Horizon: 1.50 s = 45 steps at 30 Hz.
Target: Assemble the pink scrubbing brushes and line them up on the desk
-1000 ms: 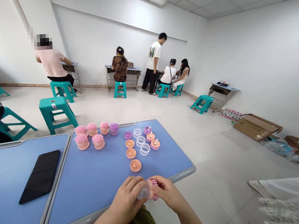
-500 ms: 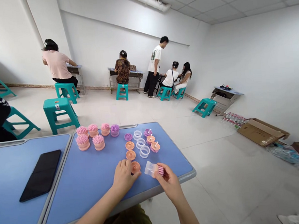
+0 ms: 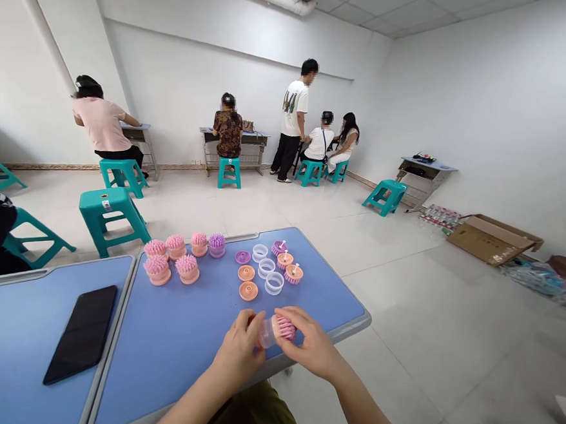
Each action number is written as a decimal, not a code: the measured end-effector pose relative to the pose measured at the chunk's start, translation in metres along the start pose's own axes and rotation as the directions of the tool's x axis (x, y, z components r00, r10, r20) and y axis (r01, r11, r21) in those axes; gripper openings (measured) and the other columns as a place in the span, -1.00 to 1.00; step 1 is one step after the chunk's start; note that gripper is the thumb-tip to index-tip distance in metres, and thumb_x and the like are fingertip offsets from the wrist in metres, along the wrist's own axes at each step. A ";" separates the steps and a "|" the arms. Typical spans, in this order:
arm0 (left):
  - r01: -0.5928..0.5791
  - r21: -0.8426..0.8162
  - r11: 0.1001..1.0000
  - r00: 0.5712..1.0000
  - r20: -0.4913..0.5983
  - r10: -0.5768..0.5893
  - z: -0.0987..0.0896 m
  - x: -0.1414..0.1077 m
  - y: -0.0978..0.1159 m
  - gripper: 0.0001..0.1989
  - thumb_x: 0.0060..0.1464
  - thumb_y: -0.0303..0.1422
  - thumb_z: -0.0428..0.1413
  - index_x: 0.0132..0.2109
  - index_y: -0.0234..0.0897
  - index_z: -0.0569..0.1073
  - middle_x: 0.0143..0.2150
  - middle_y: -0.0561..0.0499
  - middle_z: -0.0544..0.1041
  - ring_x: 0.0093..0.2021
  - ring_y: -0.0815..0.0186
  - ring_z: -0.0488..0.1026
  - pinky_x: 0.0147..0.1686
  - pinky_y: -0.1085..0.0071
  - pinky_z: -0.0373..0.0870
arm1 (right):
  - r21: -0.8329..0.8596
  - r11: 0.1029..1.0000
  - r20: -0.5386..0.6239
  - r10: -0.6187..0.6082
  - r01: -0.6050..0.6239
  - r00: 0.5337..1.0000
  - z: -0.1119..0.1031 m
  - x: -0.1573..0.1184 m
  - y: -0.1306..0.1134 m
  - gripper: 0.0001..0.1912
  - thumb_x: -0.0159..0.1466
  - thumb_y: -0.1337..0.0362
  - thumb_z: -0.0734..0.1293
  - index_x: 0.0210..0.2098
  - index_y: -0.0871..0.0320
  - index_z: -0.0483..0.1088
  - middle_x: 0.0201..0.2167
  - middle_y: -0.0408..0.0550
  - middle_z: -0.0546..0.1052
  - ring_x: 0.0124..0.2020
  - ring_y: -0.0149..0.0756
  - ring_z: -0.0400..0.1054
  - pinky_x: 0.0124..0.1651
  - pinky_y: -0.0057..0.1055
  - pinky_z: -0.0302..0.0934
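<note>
Above the desk's (image 3: pixel 195 341) front edge, the right hand (image 3: pixel 309 346) curls around a pink bristle head (image 3: pixel 286 327), while the left hand (image 3: pixel 241 345) pinches the far end of the clear sleeve (image 3: pixel 268 334) joined to it. The frontmost orange cap has just left its row, so it is probably now at the sleeve's left end; the fingers hide that join. One purple cap (image 3: pixel 242 257) and two orange caps (image 3: pixel 248 290) remain, beside clear rings (image 3: pixel 274 292). Assembled brushes (image 3: pixel 158 271) stand towards the desk's far-left corner; whether the sleeve is seated cannot be told.
</note>
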State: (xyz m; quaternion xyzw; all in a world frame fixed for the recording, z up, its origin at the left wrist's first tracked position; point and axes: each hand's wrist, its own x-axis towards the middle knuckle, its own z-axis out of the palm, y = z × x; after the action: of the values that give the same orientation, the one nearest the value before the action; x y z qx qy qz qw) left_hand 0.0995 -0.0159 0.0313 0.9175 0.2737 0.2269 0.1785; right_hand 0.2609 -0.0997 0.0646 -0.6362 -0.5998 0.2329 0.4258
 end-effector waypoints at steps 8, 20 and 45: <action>0.086 -0.666 0.741 0.996 0.029 -0.089 -0.026 -0.008 0.005 -0.51 -0.16 -0.51 0.12 0.01 -0.23 0.36 -0.07 -0.08 0.41 -0.11 0.19 0.46 -0.08 0.22 0.45 | 0.433 0.877 0.067 0.196 -0.206 0.978 0.002 -0.013 0.007 -0.61 0.12 0.17 0.33 -0.07 0.15 0.34 -0.19 0.01 0.48 -0.19 -0.18 0.38 -0.12 -0.24 0.30; 0.342 -0.781 0.522 0.932 0.213 -0.292 -0.034 -0.011 0.008 -0.50 -0.18 -0.29 0.26 -0.04 -0.33 0.43 -0.09 -0.12 0.55 -0.09 0.08 0.48 -0.03 0.16 0.42 | 0.234 0.972 -0.011 0.008 -0.005 1.000 0.002 -0.022 -0.012 -0.65 0.12 0.34 0.34 -0.08 0.07 0.35 -0.03 0.00 0.39 -0.01 -0.18 0.29 0.01 -0.29 0.25; 0.017 -0.547 0.837 0.998 0.057 0.017 -0.042 -0.028 -0.005 -0.54 -0.02 -0.37 0.16 0.08 -0.12 0.37 0.10 -0.07 0.43 0.08 0.11 0.38 0.01 0.22 0.39 | 0.529 0.818 0.098 0.206 -0.226 0.974 0.022 -0.023 -0.018 -0.67 0.19 0.04 0.27 -0.17 0.14 0.37 -0.50 -0.17 0.43 -0.48 -0.36 0.34 -0.40 -0.42 0.30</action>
State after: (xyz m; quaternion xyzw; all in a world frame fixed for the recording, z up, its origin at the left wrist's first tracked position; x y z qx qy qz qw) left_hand 0.0550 -0.0200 0.0550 0.8346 0.1924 0.2682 0.4410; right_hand 0.2292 -0.1174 0.0629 -0.5511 -0.4424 0.4495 0.5464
